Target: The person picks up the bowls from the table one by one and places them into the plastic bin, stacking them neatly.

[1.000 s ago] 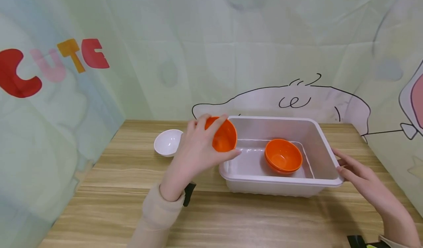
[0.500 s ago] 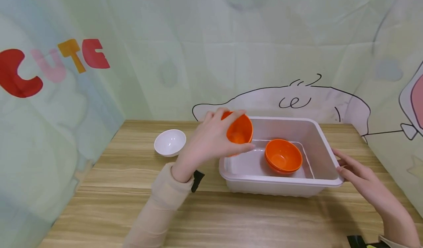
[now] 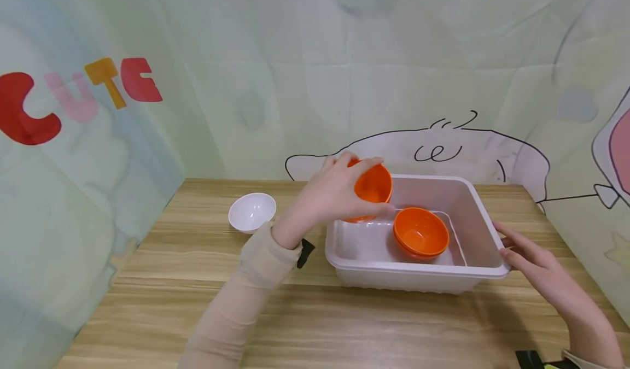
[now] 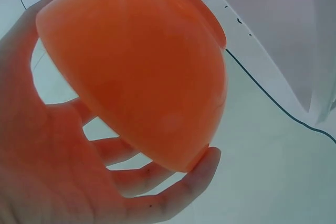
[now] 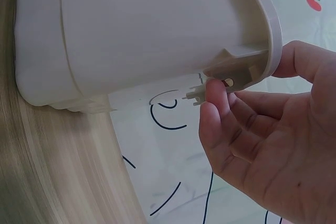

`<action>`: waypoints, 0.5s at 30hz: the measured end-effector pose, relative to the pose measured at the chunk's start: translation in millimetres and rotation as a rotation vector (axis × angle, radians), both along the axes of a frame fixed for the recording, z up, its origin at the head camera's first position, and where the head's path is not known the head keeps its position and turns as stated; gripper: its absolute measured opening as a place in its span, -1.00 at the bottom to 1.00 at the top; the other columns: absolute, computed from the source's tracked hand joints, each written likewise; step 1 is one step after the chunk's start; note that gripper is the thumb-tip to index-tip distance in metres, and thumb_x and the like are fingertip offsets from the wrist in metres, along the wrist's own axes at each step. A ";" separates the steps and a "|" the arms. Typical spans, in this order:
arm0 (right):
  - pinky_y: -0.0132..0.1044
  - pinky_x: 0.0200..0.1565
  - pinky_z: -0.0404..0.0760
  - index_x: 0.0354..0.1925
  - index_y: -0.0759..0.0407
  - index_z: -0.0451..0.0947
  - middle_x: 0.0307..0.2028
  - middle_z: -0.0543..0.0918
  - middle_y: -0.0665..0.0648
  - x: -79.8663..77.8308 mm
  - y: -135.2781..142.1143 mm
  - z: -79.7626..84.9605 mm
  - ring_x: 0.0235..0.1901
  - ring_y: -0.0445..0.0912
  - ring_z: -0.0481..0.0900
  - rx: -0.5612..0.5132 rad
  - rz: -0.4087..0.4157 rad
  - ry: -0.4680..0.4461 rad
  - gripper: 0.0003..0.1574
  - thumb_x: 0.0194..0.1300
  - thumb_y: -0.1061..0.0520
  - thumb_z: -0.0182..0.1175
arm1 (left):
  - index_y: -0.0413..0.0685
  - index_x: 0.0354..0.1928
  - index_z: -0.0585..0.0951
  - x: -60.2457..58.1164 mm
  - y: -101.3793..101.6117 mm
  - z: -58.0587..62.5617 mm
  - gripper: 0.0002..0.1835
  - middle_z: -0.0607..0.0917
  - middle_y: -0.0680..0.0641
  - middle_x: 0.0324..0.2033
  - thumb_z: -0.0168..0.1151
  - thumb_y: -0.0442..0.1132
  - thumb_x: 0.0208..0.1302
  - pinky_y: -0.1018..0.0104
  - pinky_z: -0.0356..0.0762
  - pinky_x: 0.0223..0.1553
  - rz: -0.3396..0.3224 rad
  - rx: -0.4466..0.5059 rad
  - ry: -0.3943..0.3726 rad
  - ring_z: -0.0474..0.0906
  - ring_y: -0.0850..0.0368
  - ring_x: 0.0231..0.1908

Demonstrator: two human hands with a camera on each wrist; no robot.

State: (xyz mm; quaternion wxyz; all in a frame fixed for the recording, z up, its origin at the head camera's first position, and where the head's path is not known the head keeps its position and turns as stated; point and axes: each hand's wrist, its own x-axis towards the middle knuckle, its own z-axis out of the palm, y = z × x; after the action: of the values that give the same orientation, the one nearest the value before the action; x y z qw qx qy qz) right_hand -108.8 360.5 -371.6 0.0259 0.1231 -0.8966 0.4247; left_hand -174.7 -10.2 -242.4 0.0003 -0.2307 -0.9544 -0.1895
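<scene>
My left hand (image 3: 338,191) grips an orange bowl (image 3: 374,186) by its rim, thumb on the near side and fingers on the far side. The bowl is tilted above the left part of a pale plastic bin (image 3: 423,270). In the left wrist view the same orange bowl (image 4: 136,72) shows its rounded outside and foot ring. Inside the bin sit nested orange bowls (image 3: 421,232), right of the held one. At the bin's right end my right hand (image 3: 541,265) holds the rim; the right wrist view shows its thumb and curled fingers (image 5: 215,124) pinching the bin's lip.
A white bowl (image 3: 252,212) stands on the wooden table (image 3: 197,281), left of the bin. A printed cloth backdrop (image 3: 246,85) rises behind the table and along both sides.
My left hand has carried the orange bowl rightward and slightly up, from the bin's left edge to over its inside. The white bowl is now fully uncovered. My right hand keeps its place.
</scene>
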 end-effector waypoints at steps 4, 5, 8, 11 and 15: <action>-0.57 -0.26 0.49 0.46 0.14 0.11 -0.21 0.54 -0.33 0.6 -1.9 1.2 -0.24 -0.44 0.52 0.009 0.005 0.007 -0.35 0.47 0.22 -0.06 | 0.51 0.40 0.23 -4.7 3.8 3.4 -0.04 0.38 0.02 0.23 0.24 0.51 -0.12 0.18 0.46 -0.05 -0.013 -0.011 -0.004 0.27 0.04 0.05; -0.57 -0.26 0.49 0.46 0.15 0.11 -0.21 0.54 -0.32 0.6 -1.9 0.8 -0.24 -0.44 0.53 0.011 0.005 0.009 -0.36 0.47 0.21 -0.06 | 0.51 0.40 0.23 -5.9 5.1 3.8 -0.04 0.39 0.02 0.21 0.23 0.51 -0.12 0.19 0.46 -0.05 -0.020 -0.012 -0.004 0.27 0.04 0.05; -0.57 -0.27 0.49 0.46 0.14 0.11 -0.21 0.55 -0.32 0.1 -1.2 0.3 -0.24 -0.44 0.53 0.015 0.007 0.009 -0.35 0.47 0.21 -0.05 | 0.51 0.39 0.24 -8.3 9.9 5.1 -0.05 0.39 0.03 0.19 0.22 0.52 -0.12 0.20 0.47 -0.06 -0.034 -0.021 0.003 0.27 0.06 0.04; -0.57 -0.27 0.49 0.46 0.12 0.12 -0.21 0.55 -0.33 -0.6 -0.5 0.0 -0.25 -0.44 0.52 0.009 0.006 0.014 -0.35 0.46 0.23 -0.05 | 0.52 0.39 0.24 -8.8 15.5 6.4 -0.05 0.40 0.04 0.17 0.21 0.53 -0.11 0.22 0.47 -0.08 -0.041 -0.032 0.009 0.27 0.08 0.01; -0.58 -0.28 0.48 0.45 0.11 0.13 -0.21 0.55 -0.35 -0.2 -1.5 0.1 -0.24 -0.45 0.52 -0.003 0.009 0.026 -0.34 0.45 0.27 -0.05 | 0.52 0.39 0.23 -9.0 22.7 8.4 -0.06 0.39 0.04 0.17 0.21 0.52 -0.10 0.24 0.47 -0.10 -0.047 -0.044 0.006 0.26 0.09 0.00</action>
State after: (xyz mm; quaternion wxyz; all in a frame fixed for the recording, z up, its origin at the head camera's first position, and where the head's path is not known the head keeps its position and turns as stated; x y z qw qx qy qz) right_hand -109.0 359.0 -371.5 0.0360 0.1324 -0.8950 0.4245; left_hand -183.6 12.5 -234.0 -0.0061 -0.2537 -0.9526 -0.1679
